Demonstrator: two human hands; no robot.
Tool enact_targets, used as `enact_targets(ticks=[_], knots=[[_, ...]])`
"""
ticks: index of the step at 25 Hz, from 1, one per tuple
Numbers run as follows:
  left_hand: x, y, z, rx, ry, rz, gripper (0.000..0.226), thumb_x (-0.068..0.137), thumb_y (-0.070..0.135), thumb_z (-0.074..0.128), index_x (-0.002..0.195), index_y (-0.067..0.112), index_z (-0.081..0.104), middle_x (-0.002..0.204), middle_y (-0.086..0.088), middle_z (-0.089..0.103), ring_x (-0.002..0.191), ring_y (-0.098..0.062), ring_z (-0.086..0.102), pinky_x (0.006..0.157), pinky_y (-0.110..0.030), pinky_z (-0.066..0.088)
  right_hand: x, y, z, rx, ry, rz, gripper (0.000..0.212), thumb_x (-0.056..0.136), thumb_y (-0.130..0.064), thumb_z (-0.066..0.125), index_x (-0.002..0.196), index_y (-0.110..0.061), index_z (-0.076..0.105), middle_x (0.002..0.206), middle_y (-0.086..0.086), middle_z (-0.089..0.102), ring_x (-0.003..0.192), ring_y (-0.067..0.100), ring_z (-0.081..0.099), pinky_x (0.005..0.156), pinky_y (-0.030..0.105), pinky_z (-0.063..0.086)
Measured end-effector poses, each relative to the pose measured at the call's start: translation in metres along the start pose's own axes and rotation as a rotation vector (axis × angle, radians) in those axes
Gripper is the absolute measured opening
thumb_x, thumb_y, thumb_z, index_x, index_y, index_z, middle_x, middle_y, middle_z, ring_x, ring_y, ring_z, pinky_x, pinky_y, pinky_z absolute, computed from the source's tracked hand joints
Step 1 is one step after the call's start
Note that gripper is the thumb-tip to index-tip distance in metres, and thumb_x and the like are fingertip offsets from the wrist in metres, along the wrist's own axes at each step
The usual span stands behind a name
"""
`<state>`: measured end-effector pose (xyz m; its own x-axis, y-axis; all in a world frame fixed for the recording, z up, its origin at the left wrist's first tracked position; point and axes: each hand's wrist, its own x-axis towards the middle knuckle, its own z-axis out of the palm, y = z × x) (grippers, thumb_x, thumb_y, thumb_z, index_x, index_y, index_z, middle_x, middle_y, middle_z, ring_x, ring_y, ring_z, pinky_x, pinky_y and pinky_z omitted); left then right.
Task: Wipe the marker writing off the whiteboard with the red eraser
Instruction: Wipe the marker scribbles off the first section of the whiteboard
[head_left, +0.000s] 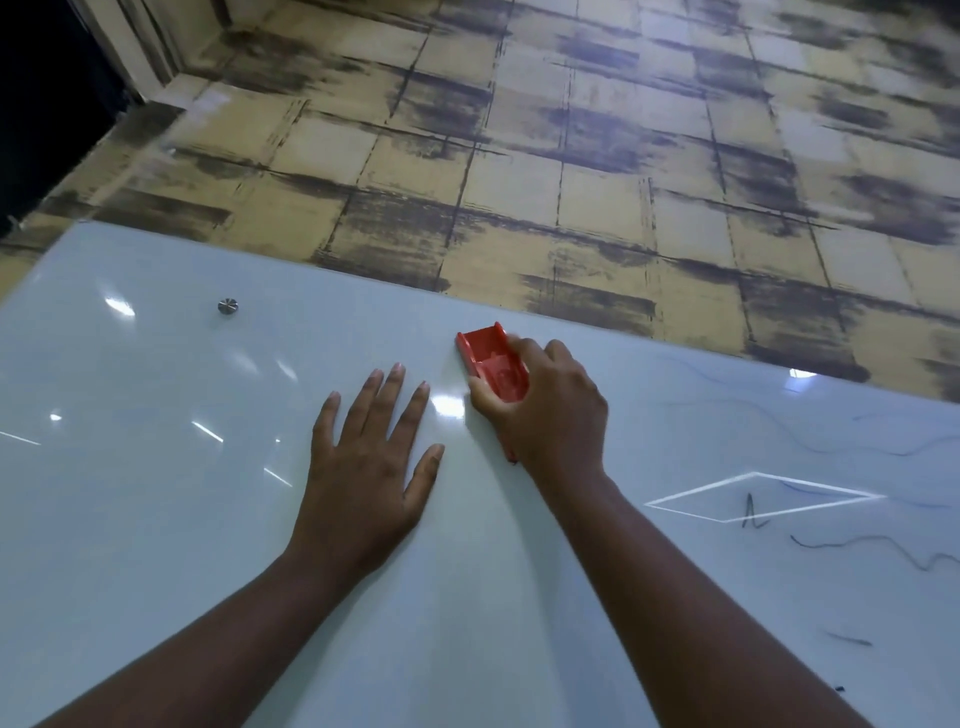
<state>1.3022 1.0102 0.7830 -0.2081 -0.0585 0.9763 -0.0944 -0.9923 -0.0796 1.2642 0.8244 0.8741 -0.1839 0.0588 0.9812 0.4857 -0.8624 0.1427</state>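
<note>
The glossy whiteboard (156, 519) fills the lower part of the head view. My right hand (550, 415) grips the red eraser (488, 358) and holds it against the board near the top edge. Beside it, my left hand (369, 462) lies flat on the board with fingers spread. Dark marker writing (872, 553) remains at the right: squiggles, a short stroke (750, 512) and faint blue lines (883, 447). Around both hands the board looks free of marks.
A round metal mounting stud (227, 306) sits near the board's upper left. Above the board runs a wall of yellow-and-grey patterned squares (571, 156). A dark opening with a pale frame (52, 78) is at the upper left.
</note>
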Motion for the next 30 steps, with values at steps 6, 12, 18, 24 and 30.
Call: enact_targets(ticks=[6,12,18,24,30], knots=[[-0.002,0.015,-0.011,-0.011,-0.047,-0.019,0.081,0.108,0.067,0.015,0.157,0.012,0.051,0.167,-0.011,0.042,0.154,-0.033,0.041,0.119,-0.065,0.031,0.004,0.115,-0.059,-0.053,0.113,0.274,0.06,0.084,-0.062,0.072,0.133,-0.028,0.064,0.106,0.004,0.066,0.092,0.028,0.066,0.077,0.041,0.055],[0.006,0.087,-0.018,-0.1,-0.079,0.069,0.077,0.108,0.066,0.019,0.153,0.016,0.056,0.165,-0.004,0.046,0.153,-0.025,0.043,0.118,-0.06,0.033,-0.016,0.195,-0.116,-0.134,0.177,0.51,0.062,0.087,-0.057,0.072,0.135,-0.019,0.065,0.111,0.016,0.069,0.096,0.037,0.066,0.076,0.037,0.046],[-0.002,0.147,0.0,-0.12,-0.114,0.132,0.071,0.106,0.061,0.031,0.154,0.015,0.055,0.167,-0.006,0.043,0.156,-0.024,0.039,0.118,-0.061,0.038,-0.022,0.175,-0.11,-0.11,0.069,0.456,0.062,0.091,-0.057,0.068,0.14,-0.021,0.06,0.109,0.011,0.064,0.099,0.032,0.065,0.08,0.037,0.048],[-0.029,0.177,0.019,-0.074,-0.093,0.136,0.066,0.111,0.049,0.028,0.165,0.013,0.036,0.176,-0.01,0.022,0.163,-0.026,0.019,0.127,-0.065,0.018,-0.069,0.129,-0.101,-0.134,-0.199,0.009,0.071,0.093,-0.063,0.063,0.154,-0.033,0.044,0.106,-0.004,0.056,0.091,0.011,0.053,0.075,0.028,0.05],[-0.033,0.176,0.017,-0.069,-0.087,0.138,0.063,0.111,0.042,0.028,0.166,0.012,0.033,0.176,-0.01,0.019,0.164,-0.026,0.018,0.128,-0.063,0.018,-0.068,0.172,-0.127,-0.182,-0.216,0.023,0.069,0.091,-0.064,0.063,0.152,-0.038,0.045,0.103,-0.002,0.055,0.091,0.017,0.056,0.072,0.035,0.054]])
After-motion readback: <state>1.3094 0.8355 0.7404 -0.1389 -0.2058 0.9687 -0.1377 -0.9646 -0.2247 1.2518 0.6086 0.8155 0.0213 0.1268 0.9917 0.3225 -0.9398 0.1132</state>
